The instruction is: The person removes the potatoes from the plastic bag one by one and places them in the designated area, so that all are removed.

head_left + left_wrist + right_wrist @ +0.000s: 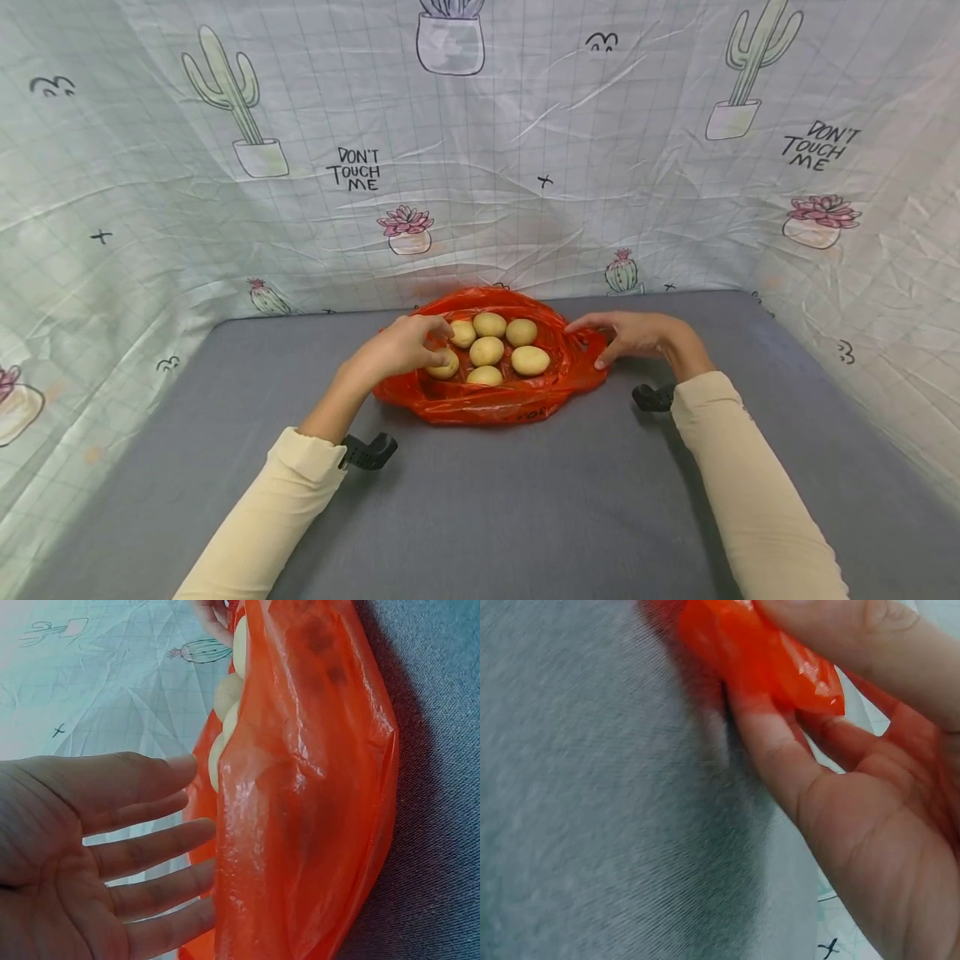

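Red bag (487, 407): pinching its right end with the right hand (636, 332), holding the spread, empty left hand (397, 345) (nearer the potatoes (487, 351), just rightward) over its left rim.

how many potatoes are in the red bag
7 potatoes visible in the red bag: three across the back, one central, one on the right, one at the front, one by the left hand; folds may hide more.

potato (448, 369) partly behind left fingers (433, 325), lettering (536, 413) on red bag (472, 410) unreadable
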